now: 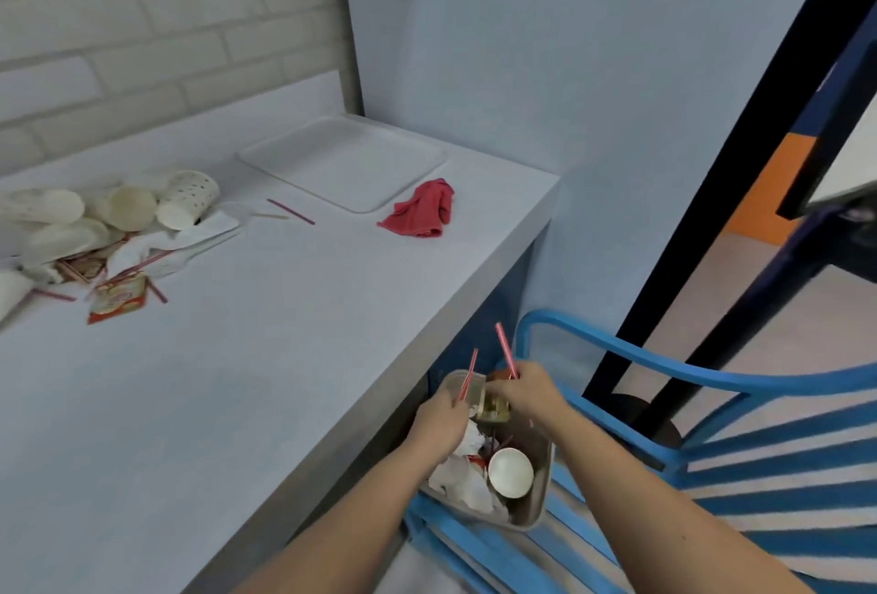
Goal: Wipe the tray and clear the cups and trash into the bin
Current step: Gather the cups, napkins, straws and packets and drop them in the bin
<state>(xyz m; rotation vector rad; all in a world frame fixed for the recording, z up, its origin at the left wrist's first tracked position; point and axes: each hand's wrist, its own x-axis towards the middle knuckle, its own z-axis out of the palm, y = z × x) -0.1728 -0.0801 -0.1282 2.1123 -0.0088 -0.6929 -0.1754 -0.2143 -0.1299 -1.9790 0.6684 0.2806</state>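
The grey bin (538, 494) stands on a blue chair beside the table and holds crumpled paper and a paper cup (510, 472). Over the bin, my left hand (439, 418) grips red straws (469, 373). My right hand (522, 392) grips a red straw (506, 350) and a sauce packet (493, 408). The white tray (341, 161) lies bare at the table's far right corner, with a red cloth (422, 209) crumpled just in front of it. A heap of paper cups (187, 199), wrappers and straws sits at the table's far left.
The blue slatted chair (712, 427) stands right of the table. A dark blue door frame (740, 195) rises behind it. A loose straw (290, 211) lies on the white table (237, 380) near the tray. A brick wall backs the table.
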